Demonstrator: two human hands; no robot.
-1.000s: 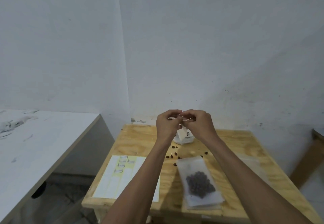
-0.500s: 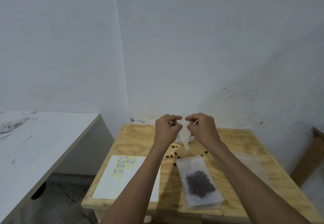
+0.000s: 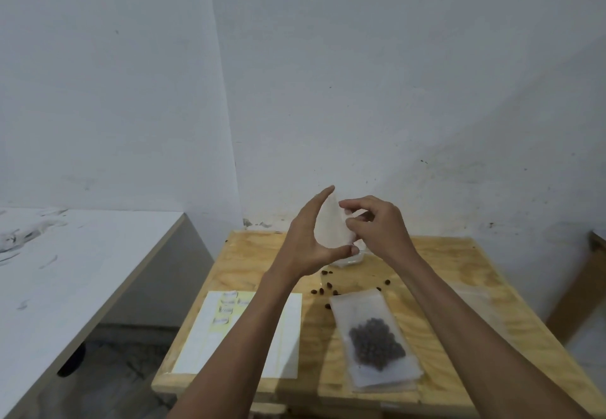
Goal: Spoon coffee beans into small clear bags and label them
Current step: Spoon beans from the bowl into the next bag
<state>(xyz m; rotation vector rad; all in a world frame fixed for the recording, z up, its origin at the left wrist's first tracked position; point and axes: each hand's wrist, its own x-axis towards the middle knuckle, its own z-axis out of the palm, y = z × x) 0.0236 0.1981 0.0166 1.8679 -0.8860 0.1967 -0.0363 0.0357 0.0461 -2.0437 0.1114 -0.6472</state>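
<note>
Bag (image 3: 331, 226), empty & clear, held up above the wood table (image 3: 459, 274): my left hand (image 3: 311, 241) spans it fingertip to thumb, right hand (image 3: 377, 225) pinches its right edge. Filled bag (image 3: 373, 340) lies flat below w/ loose beans (image 3: 323, 290) just beyond it, label sheet (image 3: 203, 336) to its left.

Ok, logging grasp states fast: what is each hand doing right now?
Left hand: holds the empty clear bag between straight fingers and thumb.
Right hand: fingers curled, pinching the bag's edge.
</note>
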